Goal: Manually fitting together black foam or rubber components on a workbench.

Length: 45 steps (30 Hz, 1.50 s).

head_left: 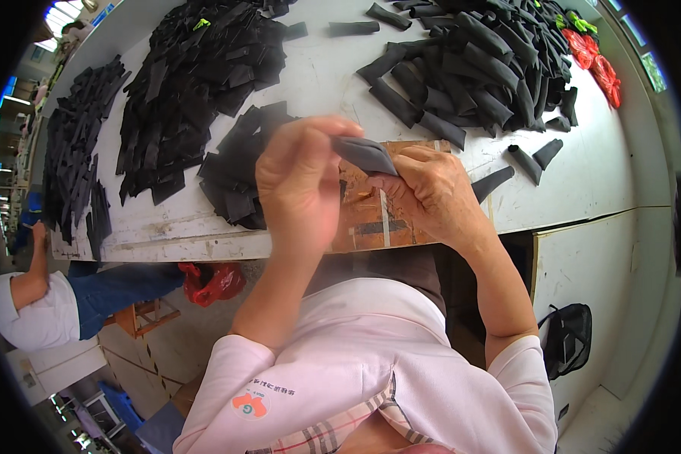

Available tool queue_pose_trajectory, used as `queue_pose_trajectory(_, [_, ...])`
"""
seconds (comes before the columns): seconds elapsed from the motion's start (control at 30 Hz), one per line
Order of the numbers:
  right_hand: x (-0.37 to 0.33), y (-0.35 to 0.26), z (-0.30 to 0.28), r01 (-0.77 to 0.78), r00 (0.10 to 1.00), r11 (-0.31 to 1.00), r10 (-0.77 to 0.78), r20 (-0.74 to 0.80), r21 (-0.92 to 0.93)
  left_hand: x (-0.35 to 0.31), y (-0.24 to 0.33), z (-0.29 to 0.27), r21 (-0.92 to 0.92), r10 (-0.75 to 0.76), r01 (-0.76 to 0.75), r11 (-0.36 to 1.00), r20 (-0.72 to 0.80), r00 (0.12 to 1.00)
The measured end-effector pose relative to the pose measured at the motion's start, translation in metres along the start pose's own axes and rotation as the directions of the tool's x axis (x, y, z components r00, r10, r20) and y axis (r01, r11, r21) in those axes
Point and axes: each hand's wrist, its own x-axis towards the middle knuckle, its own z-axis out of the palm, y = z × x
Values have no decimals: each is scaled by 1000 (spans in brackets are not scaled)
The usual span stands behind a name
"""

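Observation:
A dark grey fabric tube (365, 154) is held up between my two hands over the table's near edge. My left hand (301, 178) is closed around its left end, fingers curled at the top. The right end is pinched in my right hand (437, 188), thumb against the lower side. Beneath the hands lies a worn brown board (362, 225) with strips of tape. Just left of my left hand is a small heap of flat dark grey fabric pieces (231, 180). One more tube (493, 182) rests beside my right hand.
A large pile of dark tubes (473, 72) covers the back right, near red plastic bags (594, 64). Flat dark pieces form piles at centre left (197, 83) and far left (79, 136). Another person (41, 303) sits at the left. A black bag (569, 339) hangs lower right.

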Motion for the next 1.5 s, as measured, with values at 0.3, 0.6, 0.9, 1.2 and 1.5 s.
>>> queue_pose_trajectory(0.3, [-8, 2, 12, 39, 997, 995, -34, -63, 88, -7, -6, -12, 6, -135, 136, 991, -52, 989])
queue_pose_trajectory(0.6, [24, -7, -32, -166, 985, 605, 135, 105, 779, 10, -24, -57, 665, 11, 91, 741, -148, 989])
queue_pose_trajectory(0.9, [-21, 37, 14, -360, 864, 470, 494, 98, 805, 30, -87, -95, 838, -214, 2, -545, -142, 967])
queue_pose_trajectory(1.2, [-63, 5, 40, -522, 820, 477, 510, 260, 707, 22, -48, -87, 805, 183, 182, 564, -337, 923])
queue_pose_trajectory(1.5, [-38, -43, 86, -275, 833, -1, 499, 239, 962, -65, -10, -61, -379, -417, 236, 895, -523, 743])
